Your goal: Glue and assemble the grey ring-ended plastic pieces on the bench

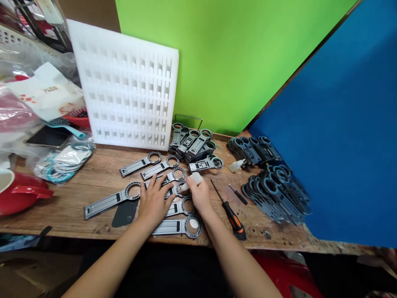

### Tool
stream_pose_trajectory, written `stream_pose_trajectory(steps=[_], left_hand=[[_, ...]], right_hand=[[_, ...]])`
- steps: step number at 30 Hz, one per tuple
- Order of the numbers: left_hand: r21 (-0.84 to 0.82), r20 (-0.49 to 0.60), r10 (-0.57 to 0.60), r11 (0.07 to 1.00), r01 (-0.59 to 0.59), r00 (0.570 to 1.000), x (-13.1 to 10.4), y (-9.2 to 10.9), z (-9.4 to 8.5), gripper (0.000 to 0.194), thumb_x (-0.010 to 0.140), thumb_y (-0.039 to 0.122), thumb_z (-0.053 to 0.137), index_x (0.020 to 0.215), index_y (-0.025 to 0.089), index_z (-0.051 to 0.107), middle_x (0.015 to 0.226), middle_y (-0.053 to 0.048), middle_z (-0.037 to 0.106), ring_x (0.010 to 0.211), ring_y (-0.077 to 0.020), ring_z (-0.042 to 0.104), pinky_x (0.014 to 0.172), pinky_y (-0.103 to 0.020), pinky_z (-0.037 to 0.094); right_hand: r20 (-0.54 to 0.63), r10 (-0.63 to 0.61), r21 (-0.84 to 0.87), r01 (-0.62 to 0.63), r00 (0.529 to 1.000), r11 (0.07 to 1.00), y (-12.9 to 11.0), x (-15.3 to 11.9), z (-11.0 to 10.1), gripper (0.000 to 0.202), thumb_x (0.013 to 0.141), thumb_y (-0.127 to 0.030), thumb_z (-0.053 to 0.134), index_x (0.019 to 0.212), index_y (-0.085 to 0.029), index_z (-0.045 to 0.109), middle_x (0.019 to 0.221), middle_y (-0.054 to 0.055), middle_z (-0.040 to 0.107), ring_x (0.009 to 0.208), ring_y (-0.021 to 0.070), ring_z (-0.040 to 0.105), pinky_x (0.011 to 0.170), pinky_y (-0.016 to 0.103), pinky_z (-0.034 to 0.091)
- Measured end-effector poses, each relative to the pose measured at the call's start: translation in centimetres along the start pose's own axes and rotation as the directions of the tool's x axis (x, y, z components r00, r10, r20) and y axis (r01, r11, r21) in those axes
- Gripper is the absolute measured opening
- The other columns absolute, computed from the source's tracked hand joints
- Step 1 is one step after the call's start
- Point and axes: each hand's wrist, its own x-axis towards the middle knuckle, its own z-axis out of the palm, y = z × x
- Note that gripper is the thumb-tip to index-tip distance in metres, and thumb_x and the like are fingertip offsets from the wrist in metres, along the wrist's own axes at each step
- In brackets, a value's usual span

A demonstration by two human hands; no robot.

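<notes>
My left hand [154, 201] lies flat with spread fingers across several grey ring-ended plastic parts laid in a column on the wooden table. In my right hand [201, 196] is a small white squeeze bottle [194, 179], its tip pointing left and down at the ring of the part under my left fingers. Whether the tip touches that ring I cannot tell. Nearest to me lies another ring-ended part [169, 227], a white round piece [194, 224] showing inside its ring. One more grey part [105, 205] rests to the left of my left hand, beside a dark flat piece [124, 213].
Stacks of similar parts [194, 145] stand at the back, with more piles [276, 190] at right. An orange-black screwdriver [232, 217], a thin screwdriver [238, 193] and a second small bottle [235, 165] lie right. A white foam tray [127, 87] leans behind; a red mug [25, 192] is left.
</notes>
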Motion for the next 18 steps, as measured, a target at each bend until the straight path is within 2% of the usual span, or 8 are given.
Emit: stream_pose_trajectory(steps=[6, 18], left_hand=[[0.004, -0.008, 0.014, 1.0, -0.014, 1.0, -0.13, 0.12, -0.03, 0.026, 0.085, 0.04, 0.049, 0.108, 0.034, 0.06, 0.141, 0.001, 0.043, 0.136, -0.0303, 0.023, 0.106, -0.065, 0.01], [0.011, -0.02, 0.031, 0.999, -0.031, 0.999, -0.17, 0.12, -0.07, 0.026, 0.084, 0.038, 0.05, 0.107, 0.032, 0.061, 0.139, -0.001, 0.046, 0.135, -0.0315, 0.025, 0.106, -0.066, 0.011]], right_hand=[[-0.017, -0.021, -0.023, 0.021, 1.0, 1.0, 0.09, 0.0, 0.22, 0.028, 0.076, -0.044, 0.056, 0.082, -0.017, 0.059, 0.075, 0.002, 0.065, 0.07, 0.0181, 0.057, 0.066, 0.028, 0.042], [-0.039, 0.019, 0.08, -0.015, 0.999, 0.997, 0.23, 0.89, 0.87, 0.028, 0.075, -0.044, 0.058, 0.081, -0.017, 0.06, 0.077, 0.002, 0.065, 0.073, 0.0186, 0.057, 0.068, 0.029, 0.043]])
